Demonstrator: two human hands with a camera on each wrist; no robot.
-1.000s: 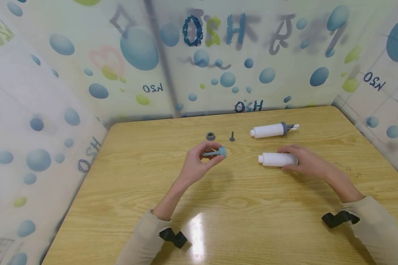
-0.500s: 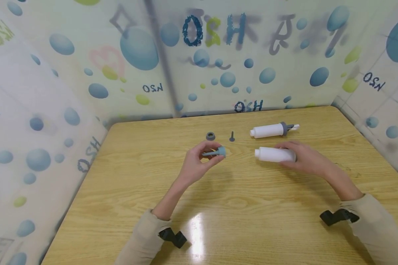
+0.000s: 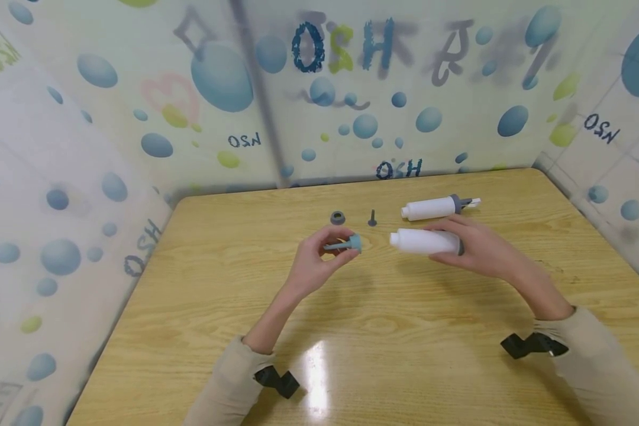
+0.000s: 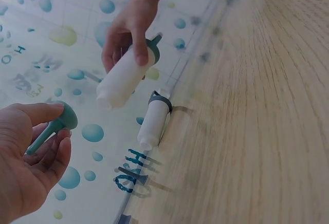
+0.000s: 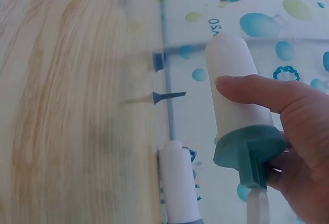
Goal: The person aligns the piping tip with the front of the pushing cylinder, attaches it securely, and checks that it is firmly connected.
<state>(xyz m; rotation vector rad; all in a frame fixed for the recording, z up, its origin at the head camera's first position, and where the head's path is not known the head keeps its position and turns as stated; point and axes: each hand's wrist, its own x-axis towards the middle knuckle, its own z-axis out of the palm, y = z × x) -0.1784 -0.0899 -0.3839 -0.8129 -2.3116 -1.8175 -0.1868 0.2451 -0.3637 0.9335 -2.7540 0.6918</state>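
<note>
In the head view my left hand (image 3: 315,263) pinches a blue-green nozzle (image 3: 355,242) between thumb and fingers. Its wide cup points right and its thin stem runs back toward the palm, as the left wrist view also shows. To the right, my right hand (image 3: 476,251) grips a white syringe (image 3: 426,241) by its barrel, raised off the table. The syringe's narrow neck faces the nozzle, with a gap between them. A green flange (image 5: 249,144) and a pale plunger handle (image 5: 257,206) show at its rear in the right wrist view.
A second white syringe (image 3: 431,209) with a grey collar lies on the wooden table (image 3: 234,248) behind the right hand. Farther left stand a small dark nozzle (image 3: 372,220) and a dark ring-shaped cap (image 3: 338,218). A patterned wall (image 3: 319,118) borders the table's back edge.
My right hand has lifted the white syringe and moved it left and slightly away from me, nearer the nozzle. The left hand stays in place with the nozzle.
</note>
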